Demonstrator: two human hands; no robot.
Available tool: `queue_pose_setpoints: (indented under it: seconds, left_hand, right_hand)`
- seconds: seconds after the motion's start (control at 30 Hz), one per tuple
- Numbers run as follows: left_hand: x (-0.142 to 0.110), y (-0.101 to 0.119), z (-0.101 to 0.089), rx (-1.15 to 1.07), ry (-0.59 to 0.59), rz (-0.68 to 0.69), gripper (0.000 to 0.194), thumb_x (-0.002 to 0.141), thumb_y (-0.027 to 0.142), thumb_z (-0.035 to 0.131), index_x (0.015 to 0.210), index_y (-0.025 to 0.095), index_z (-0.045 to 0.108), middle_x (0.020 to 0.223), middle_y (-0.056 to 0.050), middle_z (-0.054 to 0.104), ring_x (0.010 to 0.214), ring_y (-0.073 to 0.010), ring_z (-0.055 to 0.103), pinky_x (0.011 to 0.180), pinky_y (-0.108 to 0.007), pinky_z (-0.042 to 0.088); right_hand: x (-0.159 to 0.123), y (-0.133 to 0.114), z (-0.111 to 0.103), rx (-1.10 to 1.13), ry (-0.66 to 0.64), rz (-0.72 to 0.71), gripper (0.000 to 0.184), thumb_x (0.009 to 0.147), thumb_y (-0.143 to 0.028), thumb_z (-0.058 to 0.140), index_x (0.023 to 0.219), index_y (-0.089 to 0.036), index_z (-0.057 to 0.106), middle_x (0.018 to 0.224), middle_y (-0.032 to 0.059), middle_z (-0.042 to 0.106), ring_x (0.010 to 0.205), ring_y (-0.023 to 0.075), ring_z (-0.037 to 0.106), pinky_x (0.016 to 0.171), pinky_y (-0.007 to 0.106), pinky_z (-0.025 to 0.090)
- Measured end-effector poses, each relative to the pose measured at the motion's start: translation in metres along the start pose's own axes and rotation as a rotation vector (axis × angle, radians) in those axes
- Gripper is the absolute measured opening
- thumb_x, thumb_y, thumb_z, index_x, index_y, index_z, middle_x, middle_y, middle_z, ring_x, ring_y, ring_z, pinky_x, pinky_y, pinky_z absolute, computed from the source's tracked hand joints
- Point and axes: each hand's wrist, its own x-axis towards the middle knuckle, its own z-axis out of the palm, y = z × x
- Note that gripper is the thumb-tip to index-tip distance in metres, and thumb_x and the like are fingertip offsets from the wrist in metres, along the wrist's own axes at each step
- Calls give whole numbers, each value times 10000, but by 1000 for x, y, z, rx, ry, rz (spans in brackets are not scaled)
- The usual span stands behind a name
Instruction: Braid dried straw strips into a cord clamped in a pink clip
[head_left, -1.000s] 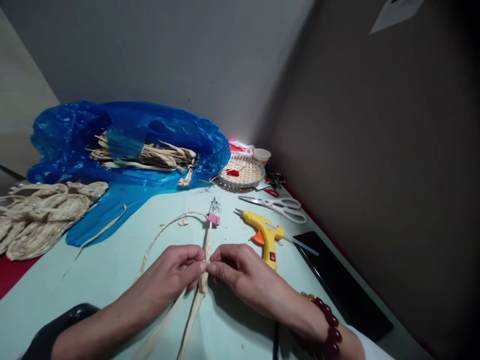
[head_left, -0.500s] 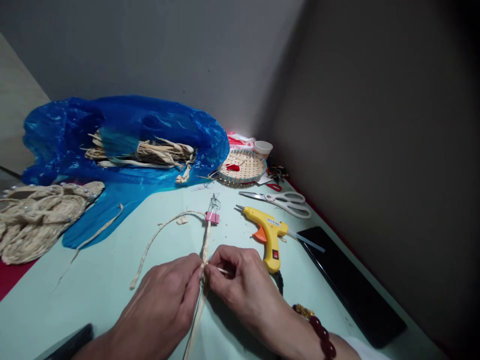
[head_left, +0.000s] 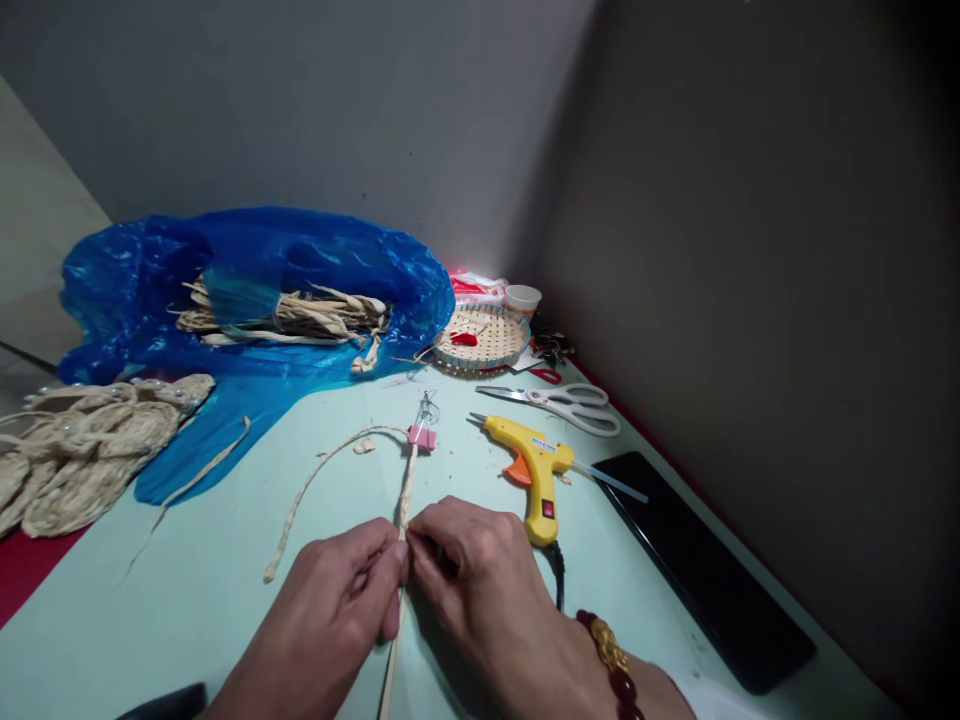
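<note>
A narrow pale braid of dried plant fibre (head_left: 407,485) runs down the table from a pink binder clip (head_left: 422,438), which grips its upper end. My left hand (head_left: 341,595) pinches the braid's lower end from the left, thumb against fingers. Close against it, my right hand (head_left: 476,565) pinches at the same spot from the right, its fingertips partly hidden. Below the hands, loose strands (head_left: 391,665) trail toward me. From the clip a finished-looking length of cord (head_left: 300,490) curves out to the left.
A yellow glue gun (head_left: 536,470), white-handled scissors (head_left: 559,400) and a black flat slab (head_left: 712,570) lie to the right. At the back are a woven basket (head_left: 491,345) and a blue plastic bag (head_left: 300,240) holding fibre bundles (head_left: 300,315). Woven fibre pieces (head_left: 97,450) lie left.
Both hands stay at the braid, with fingers shifted. The strand end that stuck out between my right fingers no longer shows. The view has moved slightly.
</note>
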Motion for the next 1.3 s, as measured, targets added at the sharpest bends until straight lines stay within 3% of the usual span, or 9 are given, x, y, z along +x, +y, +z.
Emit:
queue_pose_setpoints:
  seconds: [0.17, 0.33, 0.63, 0.83, 1.0, 1.07, 1.13, 1.23, 1.3]
  left_hand:
    - [-6, 1, 9, 119, 84, 82, 404, 912, 393, 334, 574, 231, 485, 536, 33, 549, 523, -149, 518, 550, -263, 362]
    - [-5, -8, 12, 337, 143, 287, 330, 927, 251, 319, 645, 239, 490, 585, 30, 603, 545, -144, 578, 558, -256, 400]
    - [-5, -19, 10, 506, 298, 543, 294, 939, 226, 397, 677, 228, 530, 558, 36, 581, 486, -130, 569, 500, -238, 423]
    - [-8, -21, 14, 689, 309, 632, 225, 914, 155, 414, 794, 211, 596, 613, 2, 645, 528, -162, 638, 502, -258, 453]
    - [-15, -12, 12, 724, 281, 688, 292, 903, 149, 381, 799, 197, 649, 673, -47, 660, 592, -191, 636, 559, -295, 453]
    - [-12, -6, 4, 521, 298, 598, 295, 919, 213, 376, 792, 213, 642, 719, -46, 661, 670, -186, 631, 645, -290, 461]
    - [-4, 0, -7, 244, 252, 356, 254, 924, 322, 401, 857, 215, 621, 693, -27, 641, 663, -168, 604, 653, -270, 460]
    - [12, 3, -18, -215, -148, -41, 319, 910, 449, 401, 993, 195, 573, 447, 57, 496, 367, -97, 390, 387, -205, 308]
    - [19, 3, -19, -453, -348, -135, 303, 880, 455, 457, 908, 176, 571, 418, 86, 441, 306, -50, 237, 324, -183, 176]
  right_hand:
    - [1, -4, -7, 56, -77, 32, 268, 883, -142, 483, 629, -175, 561, 642, -19, 585, 582, 88, 491, 572, 212, 312]
    - [3, -6, -12, 147, -121, 28, 287, 865, -100, 456, 603, -169, 551, 601, -26, 570, 553, 81, 463, 568, 209, 308]
    - [11, -1, -9, 542, -127, 215, 291, 853, -211, 502, 569, -151, 512, 562, -46, 346, 581, 93, 313, 533, 218, 266]
    - [14, -3, -5, 870, -132, 398, 167, 758, -165, 569, 618, -118, 647, 551, -44, 445, 548, 77, 352, 553, 202, 318]
    - [15, -5, -5, 893, -110, 489, 61, 696, -140, 640, 641, -114, 647, 582, -22, 561, 555, 78, 456, 555, 188, 354]
    - [15, -3, -7, 882, -124, 461, 71, 716, -164, 652, 664, -116, 651, 600, -14, 589, 553, 76, 467, 552, 183, 358]
    - [13, -1, -10, 864, -147, 426, 129, 765, -214, 645, 683, -115, 658, 639, 4, 625, 579, 81, 491, 582, 187, 377]
    - [12, 0, -14, 840, -168, 387, 174, 808, -255, 623, 711, -115, 658, 672, 18, 650, 609, 92, 519, 618, 198, 395]
    - [11, 0, -16, 844, -190, 348, 167, 828, -243, 594, 740, -116, 657, 661, 17, 652, 626, 103, 543, 651, 211, 413]
